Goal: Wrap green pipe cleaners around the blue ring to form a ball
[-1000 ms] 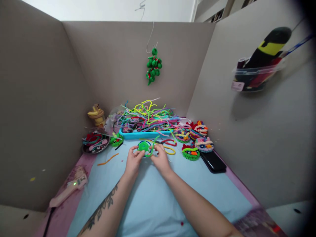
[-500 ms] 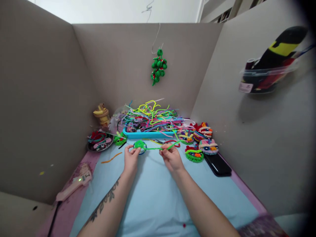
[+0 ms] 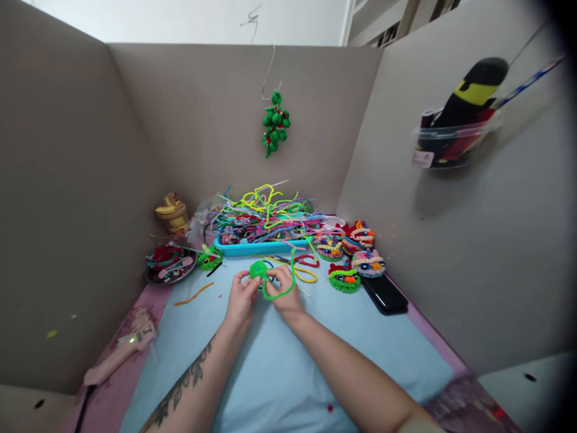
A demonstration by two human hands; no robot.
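Note:
A small green pipe-cleaner coil point(image 3: 258, 269) sits between both hands over the light blue mat point(image 3: 279, 361). My left hand point(image 3: 240, 299) pinches the coil from the left. My right hand point(image 3: 283, 293) is closed on the loose green pipe cleaner point(image 3: 283, 287) that runs from the coil and loops round the fingers. Both hands touch each other at the coil.
A blue tray point(image 3: 261, 245) heaped with coloured pipe cleaners stands behind the hands. Finished round pieces point(image 3: 345, 279) and a black phone point(image 3: 382, 293) lie to the right. A metal dish point(image 3: 170, 266) and a glue gun point(image 3: 121, 349) are on the left. Grey partition walls enclose the desk.
My right hand, which had drawn the green pipe cleaner out straight to the right, has come back to the coil, and the strand now loops round it.

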